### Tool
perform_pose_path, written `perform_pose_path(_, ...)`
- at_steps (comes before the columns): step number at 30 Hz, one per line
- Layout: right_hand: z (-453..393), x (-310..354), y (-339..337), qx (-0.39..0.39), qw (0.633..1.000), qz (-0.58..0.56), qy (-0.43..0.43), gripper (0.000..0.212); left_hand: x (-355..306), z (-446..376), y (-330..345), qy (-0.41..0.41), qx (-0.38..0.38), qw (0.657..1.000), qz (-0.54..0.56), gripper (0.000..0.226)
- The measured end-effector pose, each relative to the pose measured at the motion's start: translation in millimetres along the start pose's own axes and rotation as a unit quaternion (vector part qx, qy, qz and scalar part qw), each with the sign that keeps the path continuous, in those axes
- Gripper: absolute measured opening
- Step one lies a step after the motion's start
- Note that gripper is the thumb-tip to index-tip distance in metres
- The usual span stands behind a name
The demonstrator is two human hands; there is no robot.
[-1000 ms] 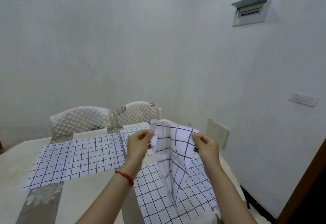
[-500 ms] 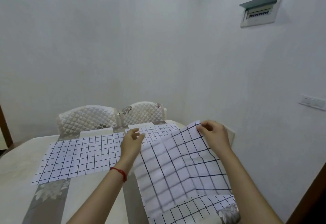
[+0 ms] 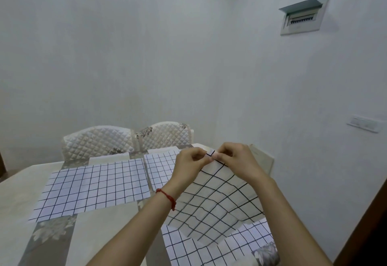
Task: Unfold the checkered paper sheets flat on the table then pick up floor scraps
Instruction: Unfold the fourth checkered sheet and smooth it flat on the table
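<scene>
Hands are both up over the right side of the table (image 3: 18,230), meeting at one corner of a checkered sheet (image 3: 213,209). Left hand (image 3: 189,166), the one with a red string bracelet (image 3: 167,197) on the wrist, has its fingers curled and pinches that corner; right hand (image 3: 234,161) pinches the same corner from the other side, fingertips nearly touching the left ones. The sheet is held in the air, not flat yet. The pinched corner points away toward the chairs, and the paper hangs down from it like a diamond, its long diagonal running from the hands back toward the person. It's still creased and wavy, with the lower tip drooping.

Under it another checkered sheet (image 3: 209,251) lies on the table, partly covered and cut off at the bottom edge. Two more sheets lie flat farther out: a wide one on the left (image 3: 94,188), long side running left to right, and a second one (image 3: 161,167) whose right part is hidden behind the left hand.

Two quilted chairs (image 3: 98,142) stand at the far side. On the right wall there's a panel box (image 3: 302,16) with its cover flipped up and a switch plate (image 3: 363,123). Floor isn't visible.
</scene>
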State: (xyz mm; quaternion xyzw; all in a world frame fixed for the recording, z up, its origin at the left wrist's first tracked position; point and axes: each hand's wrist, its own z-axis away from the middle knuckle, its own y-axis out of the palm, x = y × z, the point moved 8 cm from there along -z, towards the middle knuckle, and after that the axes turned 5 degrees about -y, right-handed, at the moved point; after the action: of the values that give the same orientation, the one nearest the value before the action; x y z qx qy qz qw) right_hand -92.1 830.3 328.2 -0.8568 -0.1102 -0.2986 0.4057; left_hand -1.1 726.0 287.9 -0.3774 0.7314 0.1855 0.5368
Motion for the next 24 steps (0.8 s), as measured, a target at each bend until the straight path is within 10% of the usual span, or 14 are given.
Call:
perform_pose_path(11, 5, -21, 5, -0.033, 0.994, -0.097, 0.044, 0.025, 2, 3, -14, 0.007, -0.042, 0.999, 0.015, 0.024)
perform_pose_path(24, 9, -35, -2, -0.03, 0.982, -0.179, 0.054, 0.025, 11, 5, -150, -0.018, -0.27, 0.962, 0.022, 0.014)
